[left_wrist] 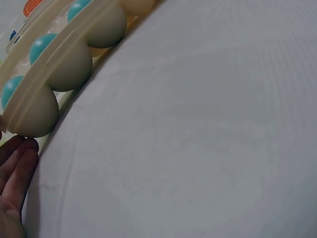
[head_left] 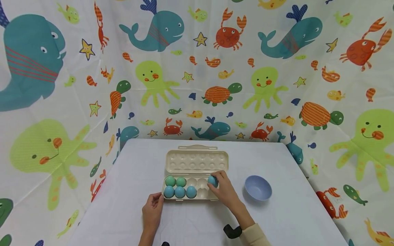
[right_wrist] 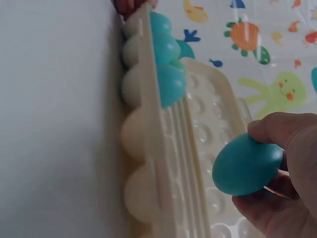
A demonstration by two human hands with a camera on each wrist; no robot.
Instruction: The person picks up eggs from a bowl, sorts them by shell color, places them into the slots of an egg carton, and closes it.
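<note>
A cream egg carton (head_left: 194, 199) lies with its lid (head_left: 197, 160) folded back. Two green eggs (head_left: 170, 181) sit in its back row at the left, and three blue eggs (head_left: 180, 192) fill the front row's left cups. My right hand (head_left: 226, 191) pinches another blue egg (right_wrist: 247, 163) between thumb and fingers, over the back row's right end; whether the egg touches a cup I cannot tell. At the carton's front left corner, my left hand (head_left: 152, 209) holds the edge. In the left wrist view its fingertips (left_wrist: 27, 145) meet the end cup from outside.
Right of the carton stands a periwinkle bowl (head_left: 258, 188), close to my right forearm. Everything rests on a white-covered table (head_left: 123, 191). A curtain (head_left: 197, 112) printed with sea animals hangs behind and along both sides. A black device (head_left: 232, 231) is at my right wrist.
</note>
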